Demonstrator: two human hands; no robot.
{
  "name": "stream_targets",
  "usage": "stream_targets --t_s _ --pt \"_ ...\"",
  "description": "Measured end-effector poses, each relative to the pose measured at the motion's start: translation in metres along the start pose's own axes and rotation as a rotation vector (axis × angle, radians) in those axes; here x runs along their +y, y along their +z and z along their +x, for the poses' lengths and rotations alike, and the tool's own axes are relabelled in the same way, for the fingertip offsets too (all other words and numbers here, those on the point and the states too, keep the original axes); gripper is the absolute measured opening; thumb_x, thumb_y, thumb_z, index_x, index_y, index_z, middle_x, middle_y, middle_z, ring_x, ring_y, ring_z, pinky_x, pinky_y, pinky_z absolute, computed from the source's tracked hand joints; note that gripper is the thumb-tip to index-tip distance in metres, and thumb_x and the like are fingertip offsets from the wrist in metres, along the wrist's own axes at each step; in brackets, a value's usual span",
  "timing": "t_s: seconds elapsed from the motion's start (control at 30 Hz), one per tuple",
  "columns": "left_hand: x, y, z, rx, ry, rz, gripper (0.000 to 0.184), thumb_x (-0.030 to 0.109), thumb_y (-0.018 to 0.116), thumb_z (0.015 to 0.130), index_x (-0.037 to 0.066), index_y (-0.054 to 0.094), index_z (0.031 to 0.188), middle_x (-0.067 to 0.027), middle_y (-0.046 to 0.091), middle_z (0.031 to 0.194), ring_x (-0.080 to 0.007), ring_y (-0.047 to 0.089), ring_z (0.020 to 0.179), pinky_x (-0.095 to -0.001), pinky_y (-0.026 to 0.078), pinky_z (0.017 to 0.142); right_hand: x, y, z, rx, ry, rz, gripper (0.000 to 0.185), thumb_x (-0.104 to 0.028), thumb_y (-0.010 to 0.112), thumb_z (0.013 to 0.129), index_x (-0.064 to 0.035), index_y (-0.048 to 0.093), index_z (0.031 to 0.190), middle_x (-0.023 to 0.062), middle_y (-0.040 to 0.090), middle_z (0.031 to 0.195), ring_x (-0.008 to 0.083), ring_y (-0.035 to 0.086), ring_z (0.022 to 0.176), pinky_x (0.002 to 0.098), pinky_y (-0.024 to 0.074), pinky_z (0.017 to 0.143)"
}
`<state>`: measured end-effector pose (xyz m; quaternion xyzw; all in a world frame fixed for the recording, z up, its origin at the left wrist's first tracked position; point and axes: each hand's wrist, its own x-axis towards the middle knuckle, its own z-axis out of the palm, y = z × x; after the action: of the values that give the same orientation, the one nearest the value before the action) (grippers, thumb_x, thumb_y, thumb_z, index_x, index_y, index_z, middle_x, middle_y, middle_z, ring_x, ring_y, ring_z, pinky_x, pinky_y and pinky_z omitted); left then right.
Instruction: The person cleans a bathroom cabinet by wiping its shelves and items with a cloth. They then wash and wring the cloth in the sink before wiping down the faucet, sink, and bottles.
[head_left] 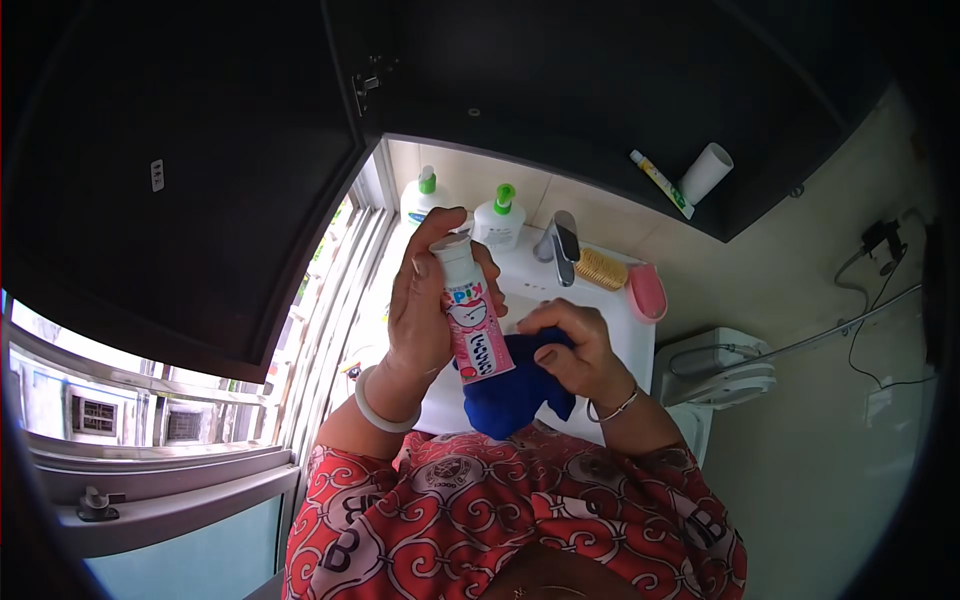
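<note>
above the red shirt (450, 500), the right hand (590, 360) pinches a bunched blue cloth (505, 400), perhaps so it won't slip. just beyond, over the sink (625, 335), the left hand (420, 320) has its fingers closed around the pink tube (478, 335), cap (458, 264) pointing away, seemingly for a steady hold. farther back, brush (602, 269), tap (564, 245) and pump bottles (498, 226) sit near its back edge, likely for easy reach.

The left hand (422, 322) holds a pink tube (478, 338) with a white cap (455, 264); the right hand (583, 352) grips a blue cloth (503, 398) above the sink (632, 350); a tap (566, 246) stands beyond.
</note>
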<state>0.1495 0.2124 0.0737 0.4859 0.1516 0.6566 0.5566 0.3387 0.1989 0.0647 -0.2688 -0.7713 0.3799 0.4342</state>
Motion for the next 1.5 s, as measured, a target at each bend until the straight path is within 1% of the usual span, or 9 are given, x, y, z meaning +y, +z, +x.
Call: stream_targets --t_s 0.1,0.2,0.73,1.0,1.13,1.23,1.37,1.4,1.5 --pt "0.001 -0.003 0.002 -0.145 -0.033 -0.069 0.053 0.038 0.027 0.096 0.000 0.035 0.132 -0.0103 0.053 0.085 -0.0149 0.056 0.065 -0.0263 0.049 0.060 -0.016 -0.016 0.015 0.140 -0.108 -0.152 0.030 -0.019 0.070 0.077 -0.0009 0.060 0.098 0.0101 0.061 0.080 0.0200 0.062 0.068 0.0277 0.0480 0.062" --pt "0.009 0.010 -0.003 -0.180 -0.314 0.019 0.055 0.038 0.030 0.098 -0.005 0.036 0.131 -0.0080 0.054 0.087 -0.0136 0.055 0.069 -0.0247 0.047 0.062 -0.030 -0.022 0.033 0.145 -0.251 -0.297 0.039 -0.011 0.073 0.069 -0.0036 0.061 0.106 0.0084 0.061 0.079 0.0206 0.062 0.067 0.0285 0.0496 0.062" --pt "0.003 0.007 -0.006 -0.251 -0.353 0.133 0.043 0.024 0.029 0.101 -0.006 0.040 0.129 -0.0064 0.057 0.084 -0.0081 0.051 0.066 -0.0211 0.043 0.059 -0.020 -0.013 0.034 0.142 -0.403 -0.488 0.026 -0.002 0.072 0.067 -0.0037 0.064 0.092 0.0065 0.059 0.074 0.0186 0.060 0.057 0.0290 0.0468 0.050" --pt "0.000 0.004 -0.006 -0.291 -0.311 0.187 0.041 0.020 0.031 0.100 -0.007 0.041 0.128 -0.0116 0.058 0.104 -0.0136 0.053 0.097 -0.0262 0.040 0.089 -0.021 -0.011 0.032 0.135 -0.462 -0.615 0.022 -0.004 0.072 0.067 -0.0036 0.062 0.086 0.0057 0.058 0.072 0.0191 0.058 0.059 0.0307 0.0441 0.051" --pt "-0.001 0.003 -0.008 -0.291 -0.339 0.182 0.042 0.022 0.032 0.100 -0.007 0.040 0.129 -0.0119 0.057 0.108 -0.0142 0.052 0.101 -0.0265 0.038 0.092 -0.015 -0.012 0.031 0.097 -0.416 -0.545 0.023 -0.004 0.072 0.067 -0.0033 0.062 0.087 0.0064 0.059 0.072 0.0206 0.059 0.060 0.0307 0.0459 0.053" --pt "-0.008 0.004 -0.002 -0.279 -0.151 0.253 0.044 0.024 0.034 0.100 -0.007 0.037 0.131 -0.0120 0.056 0.111 -0.0148 0.050 0.104 -0.0262 0.036 0.095 -0.008 -0.015 0.033 0.074 -0.285 -0.405 0.024 -0.004 0.073 0.067 -0.0035 0.064 0.089 0.0073 0.058 0.071 0.0212 0.057 0.060 0.0294 0.0450 0.054" --pt "-0.007 -0.012 0.007 -0.164 -0.408 0.086 0.037 0.026 0.040 0.097 0.003 0.044 0.125 -0.0081 0.057 0.097 -0.0119 0.054 0.084 -0.0256 0.047 0.073 -0.010 -0.028 0.047 0.186 -0.109 -0.343 0.019 -0.002 0.069 0.073 -0.0027 0.063 0.091 0.0073 0.060 0.075 0.0172 0.061 0.068 0.0275 0.0480 0.061" --pt "-0.015 -0.015 0.013 -0.090 -0.330 0.101 0.030 0.022 0.039 0.096 0.006 0.047 0.120 -0.0066 0.055 0.091 -0.0102 0.053 0.074 -0.0243 0.047 0.062 -0.011 -0.034 0.058 0.322 -0.126 -0.272 0.015 0.000 0.065 0.076 -0.0016 0.062 0.091 0.0065 0.061 0.077 0.0119 0.060 0.071 0.0243 0.0468 0.064" --pt "-0.024 -0.036 0.024 0.023 -0.276 0.122 0.028 0.021 0.040 0.096 0.006 0.047 0.119 -0.0074 0.056 0.091 -0.0112 0.054 0.074 -0.0248 0.048 0.065 -0.039 -0.072 0.109 0.720 -0.343 -0.311 0.007 0.000 0.061 0.081 0.0001 0.062 0.089 0.0035 0.061 0.082 0.0076 0.056 0.076 0.0214 0.0454 0.068"
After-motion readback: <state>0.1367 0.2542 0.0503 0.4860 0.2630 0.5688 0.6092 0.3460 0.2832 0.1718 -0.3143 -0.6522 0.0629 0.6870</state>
